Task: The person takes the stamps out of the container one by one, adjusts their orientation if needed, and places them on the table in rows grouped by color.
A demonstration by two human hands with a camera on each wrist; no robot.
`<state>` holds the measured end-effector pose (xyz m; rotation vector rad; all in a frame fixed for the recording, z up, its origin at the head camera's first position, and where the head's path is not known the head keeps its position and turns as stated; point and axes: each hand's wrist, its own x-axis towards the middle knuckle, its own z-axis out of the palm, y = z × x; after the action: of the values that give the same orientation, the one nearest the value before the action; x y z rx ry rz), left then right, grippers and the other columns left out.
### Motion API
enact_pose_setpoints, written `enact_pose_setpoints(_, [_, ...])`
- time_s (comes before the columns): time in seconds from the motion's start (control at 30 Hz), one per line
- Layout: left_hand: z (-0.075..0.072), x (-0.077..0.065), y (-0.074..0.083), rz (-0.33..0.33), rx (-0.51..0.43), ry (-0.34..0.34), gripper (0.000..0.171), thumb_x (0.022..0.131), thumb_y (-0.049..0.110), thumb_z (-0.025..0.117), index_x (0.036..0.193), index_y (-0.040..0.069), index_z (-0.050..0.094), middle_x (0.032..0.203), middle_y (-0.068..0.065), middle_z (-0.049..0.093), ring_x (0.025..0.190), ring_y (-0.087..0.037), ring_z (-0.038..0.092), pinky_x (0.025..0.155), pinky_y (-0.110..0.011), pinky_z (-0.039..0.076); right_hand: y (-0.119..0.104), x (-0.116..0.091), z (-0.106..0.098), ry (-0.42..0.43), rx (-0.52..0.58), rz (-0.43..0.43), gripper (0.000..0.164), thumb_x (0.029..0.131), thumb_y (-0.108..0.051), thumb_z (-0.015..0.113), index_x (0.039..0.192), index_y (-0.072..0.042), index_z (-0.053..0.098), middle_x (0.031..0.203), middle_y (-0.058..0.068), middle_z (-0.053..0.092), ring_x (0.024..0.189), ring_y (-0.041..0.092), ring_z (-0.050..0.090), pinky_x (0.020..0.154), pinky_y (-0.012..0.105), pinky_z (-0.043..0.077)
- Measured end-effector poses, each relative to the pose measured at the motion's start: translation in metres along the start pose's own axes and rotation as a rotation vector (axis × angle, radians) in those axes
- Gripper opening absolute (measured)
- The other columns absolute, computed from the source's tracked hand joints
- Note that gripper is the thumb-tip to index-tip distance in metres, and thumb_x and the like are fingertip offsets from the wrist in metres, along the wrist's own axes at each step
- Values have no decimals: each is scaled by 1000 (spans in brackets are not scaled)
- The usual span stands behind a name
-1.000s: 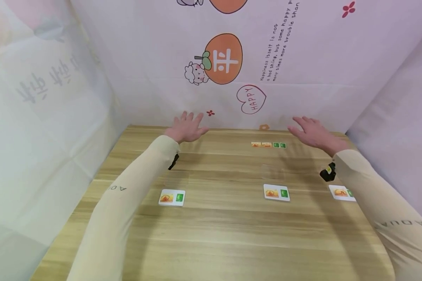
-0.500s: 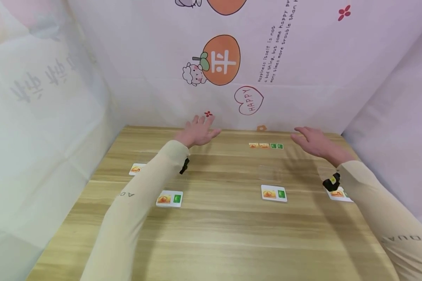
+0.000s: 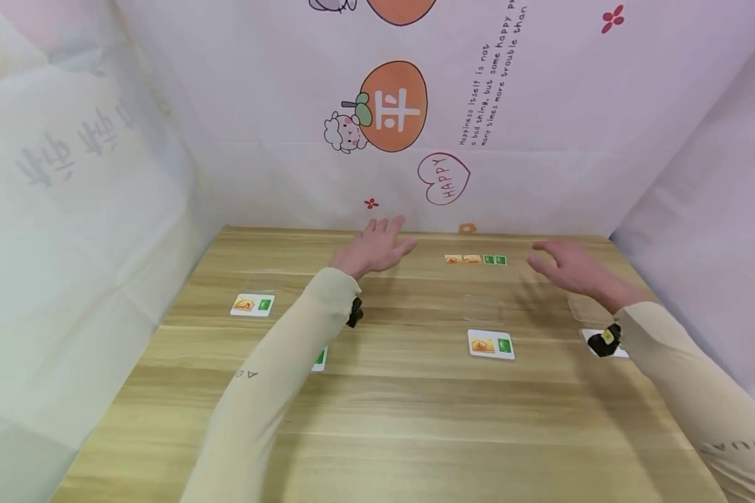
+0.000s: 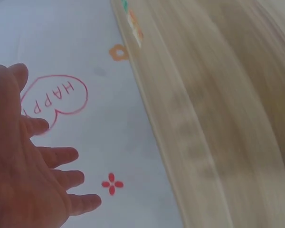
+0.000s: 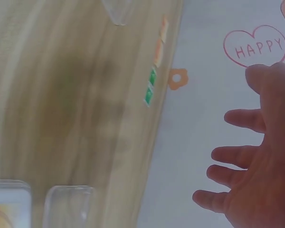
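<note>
My left hand [image 3: 376, 247] hovers over the back of the wooden table, fingers spread and nothing in them. To its right lies a short row of small orange and green picture pieces [image 3: 475, 260], near the back edge. On the far side of that row, my right hand [image 3: 569, 268] is raised above the table, also holding nothing, its fingers loosely bent. White cards with an orange and a green picture lie on the table: a left card [image 3: 252, 305], a middle card [image 3: 491, 344] and a right card [image 3: 588, 338] partly behind the right wrist. Another card [image 3: 319, 360] is mostly hidden by the left sleeve.
Clear plastic pieces lie behind the cards, one behind the middle card [image 3: 483, 308], another clear piece [image 3: 584, 308] by the right wrist and a faint clear sheet [image 3: 264, 280] at left. Printed white cloth [image 3: 277, 154] walls the table at back and both sides.
My left hand has moved right, toward the picture pieces, uncovering the left card and covering most of the card beside it. The right hand has drawn slightly nearer, fingers a little more bent.
</note>
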<state>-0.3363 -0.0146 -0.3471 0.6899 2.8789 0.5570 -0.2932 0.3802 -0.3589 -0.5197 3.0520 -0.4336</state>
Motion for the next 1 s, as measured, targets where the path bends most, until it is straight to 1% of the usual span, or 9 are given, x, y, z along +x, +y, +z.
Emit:
enact_pose_setpoints(0.13, [8, 0, 7, 14, -46, -10, 75, 99, 66, 24, 159, 23, 8, 165, -13, 13, 152, -38, 7, 120, -59, 14, 5, -4, 7, 20, -26, -22, 60, 104, -39, 44, 138, 10, 45, 140, 35, 44, 130, 53, 39, 106, 64, 30])
enact_pose_setpoints(0.3, [16, 1, 16, 22, -71, -39, 77, 98, 68, 23, 159, 24, 6, 166, -11, 9, 153, -35, 4, 121, -57, 10, 10, -11, 5, 46, 35, -6, 56, 103, -33, 46, 138, 11, 44, 140, 37, 43, 130, 54, 38, 104, 65, 31])
enact_pose_setpoints(0.4, [19, 1, 21, 34, -76, -35, 76, 99, 66, 24, 159, 23, 7, 166, -8, 11, 153, -32, 6, 122, -55, 11, 12, -15, 0, 40, 69, 15, 57, 104, -34, 46, 139, 11, 42, 142, 37, 40, 130, 54, 36, 103, 65, 31])
enact_pose_setpoints(0.57, [25, 4, 33, 82, -75, -36, 76, 100, 64, 26, 159, 20, 10, 166, -7, 14, 153, -31, 11, 121, -55, 14, 21, -22, -6, 34, 78, 56, 56, 103, -36, 45, 137, 9, 46, 141, 35, 43, 128, 53, 39, 99, 65, 34])
enact_pose_setpoints(0.63, [29, 5, 38, 90, -67, -38, 76, 99, 65, 25, 159, 21, 9, 166, -7, 14, 153, -31, 11, 122, -53, 14, 25, -24, -6, 40, 75, 57, 55, 103, -36, 46, 135, 8, 48, 139, 35, 46, 126, 53, 42, 96, 65, 37])
enact_pose_setpoints(0.73, [34, 7, 46, 96, -81, -35, 76, 99, 65, 27, 159, 22, 10, 165, -6, 16, 153, -29, 14, 122, -50, 16, 31, -28, -6, 58, 74, 56, 51, 102, -36, 47, 132, 6, 52, 137, 34, 48, 122, 52, 47, 91, 64, 40])
enact_pose_setpoints(0.87, [41, 10, 55, 113, -103, -43, 76, 99, 65, 29, 159, 23, 8, 164, -6, 19, 152, -28, 16, 123, -46, 18, 38, -32, -8, 72, 111, 60, 47, 102, -31, 50, 131, 5, 54, 136, 35, 49, 119, 53, 48, 90, 63, 41])
enact_pose_setpoints(0.97, [45, 13, 60, 126, -94, -45, 77, 99, 65, 29, 159, 22, 8, 164, -6, 20, 152, -27, 18, 123, -44, 19, 44, -36, -10, 71, 134, 71, 45, 101, -30, 51, 130, 5, 55, 134, 34, 51, 117, 51, 50, 89, 56, 43])
enact_pose_setpoints(1.0, [46, 14, 62, 127, -88, -48, 77, 99, 65, 28, 159, 22, 7, 164, -6, 20, 152, -26, 17, 123, -43, 19, 46, -37, -11, 73, 139, 71, 44, 101, -29, 52, 129, 5, 55, 132, 33, 53, 115, 48, 52, 88, 49, 45])
